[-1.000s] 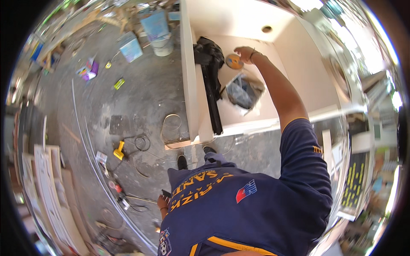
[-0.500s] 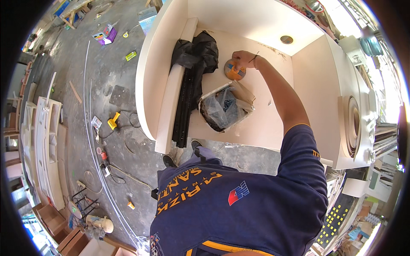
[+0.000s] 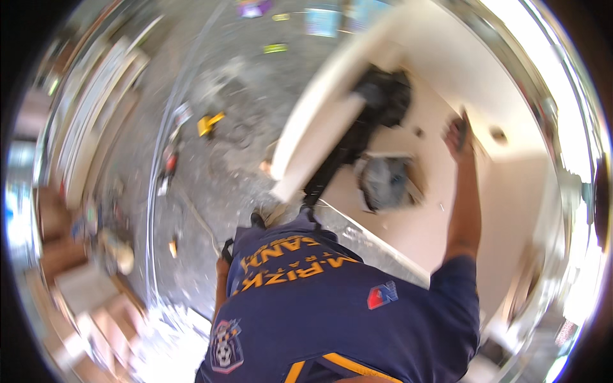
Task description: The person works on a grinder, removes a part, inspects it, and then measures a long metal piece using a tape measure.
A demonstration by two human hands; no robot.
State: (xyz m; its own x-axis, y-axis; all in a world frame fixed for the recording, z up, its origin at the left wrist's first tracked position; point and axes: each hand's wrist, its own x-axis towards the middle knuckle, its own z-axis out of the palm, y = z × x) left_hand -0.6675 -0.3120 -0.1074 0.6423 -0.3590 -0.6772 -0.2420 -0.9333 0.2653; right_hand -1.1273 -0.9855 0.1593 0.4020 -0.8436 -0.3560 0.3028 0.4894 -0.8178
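Note:
Raised over the white cabinet, my right hand grips a thin round disc, now seen nearly edge-on and blurred. Low on my left side, my left hand shows only in part beside my shirt, next to a small black thing; its fingers cannot be made out. Below my right hand, inside the white cabinet, sits an open box with clear plastic and dark contents. Black plastic sheeting and long black rails lie along the cabinet's left part.
A white board runs along the cabinet's left side. On the grey floor lie a yellow tool, a red and black tool and a green packet. Long pale panels stand at the far left, with brown boxes nearer.
My right hand has lifted the disc from near the open box, moving up and right and turning it edge-on. My view has swung left, blurring the scene. My left forearm has come into sight.

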